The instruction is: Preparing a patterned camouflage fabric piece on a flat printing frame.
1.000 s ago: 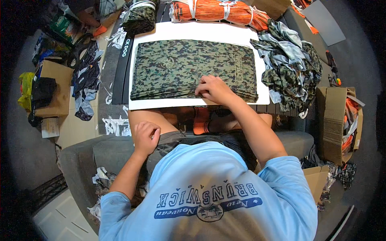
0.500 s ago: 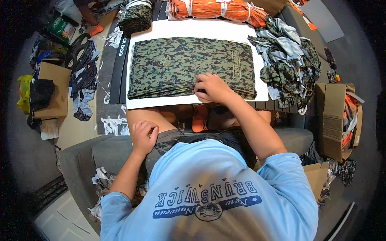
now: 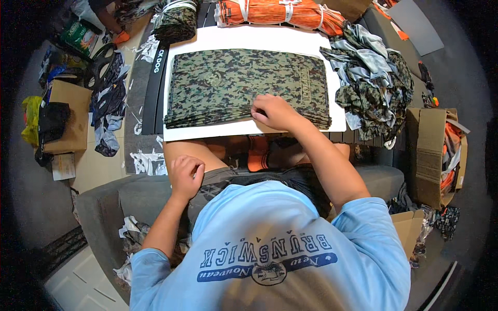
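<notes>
A flat stack of camouflage fabric pieces [image 3: 244,78] lies on a white board [image 3: 249,39] before me, its layered near edge fanned in several folds. My right hand [image 3: 275,111] rests on that near edge, right of the middle. Its fingers are curled in and the thumb is bent toward them. The fingertips press at the layers, but whether a layer is between them is hidden. On my left thigh lies my left hand [image 3: 187,173], loosely curled with nothing visible in it, apart from the stack.
Behind the board lie a tied orange bundle [image 3: 280,11] and a rolled camouflage bundle [image 3: 175,20]. A heap of camouflage cloth [image 3: 371,83] crowds the board's right side. Cardboard boxes stand left [image 3: 72,114] and right [image 3: 428,155]. Another person's foot [image 3: 121,37] shows far left.
My right hand has shifted very slightly at the stack's near edge, its fingers curling a little more. The left hand and the stack look the same.
</notes>
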`<state>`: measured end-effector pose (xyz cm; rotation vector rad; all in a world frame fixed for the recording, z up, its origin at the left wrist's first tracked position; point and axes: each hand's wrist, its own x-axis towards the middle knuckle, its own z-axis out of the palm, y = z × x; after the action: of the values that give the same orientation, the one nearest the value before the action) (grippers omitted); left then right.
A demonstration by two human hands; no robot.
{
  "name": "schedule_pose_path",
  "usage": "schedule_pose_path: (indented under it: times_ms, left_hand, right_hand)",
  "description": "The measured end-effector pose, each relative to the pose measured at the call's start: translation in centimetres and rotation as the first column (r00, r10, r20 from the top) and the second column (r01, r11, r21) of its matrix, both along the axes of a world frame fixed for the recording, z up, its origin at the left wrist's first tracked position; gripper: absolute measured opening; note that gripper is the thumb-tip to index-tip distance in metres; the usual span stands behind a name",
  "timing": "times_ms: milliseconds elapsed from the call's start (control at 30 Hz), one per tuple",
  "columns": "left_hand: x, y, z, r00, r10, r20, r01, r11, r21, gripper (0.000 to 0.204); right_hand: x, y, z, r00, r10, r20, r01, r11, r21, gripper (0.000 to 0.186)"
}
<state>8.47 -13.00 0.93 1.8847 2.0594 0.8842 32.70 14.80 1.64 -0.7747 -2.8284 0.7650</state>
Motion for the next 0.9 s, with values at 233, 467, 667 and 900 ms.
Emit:
schedule_pose_path:
  times_ms: [233,467,667,900]
  left_hand:
    - [1.3,0.7,0.6,1.0,-0.01,0.009,0.01,1.0,0.028,0.003]
    - [4.4,3.9,1.2,0.999,-0.047,0.009,0.047,0.999,0.01,0.006]
    - [7.6,4.9,2.2,0.999,-0.05,0.013,0.05,0.999,-0.018,0.006]
    - [8.0,5.3,3.0,0.998,-0.049,0.029,0.049,0.999,-0.005,0.007]
  right_hand:
    - [1.9,-1.4,2.5,0.999,0.047,0.003,-0.047,0.997,-0.058,0.011]
    - [5.9,1.4,1.3,0.959,-0.135,-0.25,0.16,0.984,0.082,0.021]
    - [11.5,4.5,5.2,0.924,-0.149,-0.351,0.228,0.954,0.194,0.029]
    - [26.2,13.7,13.0,0.441,-0.67,-0.597,0.893,0.394,0.217,0.035]
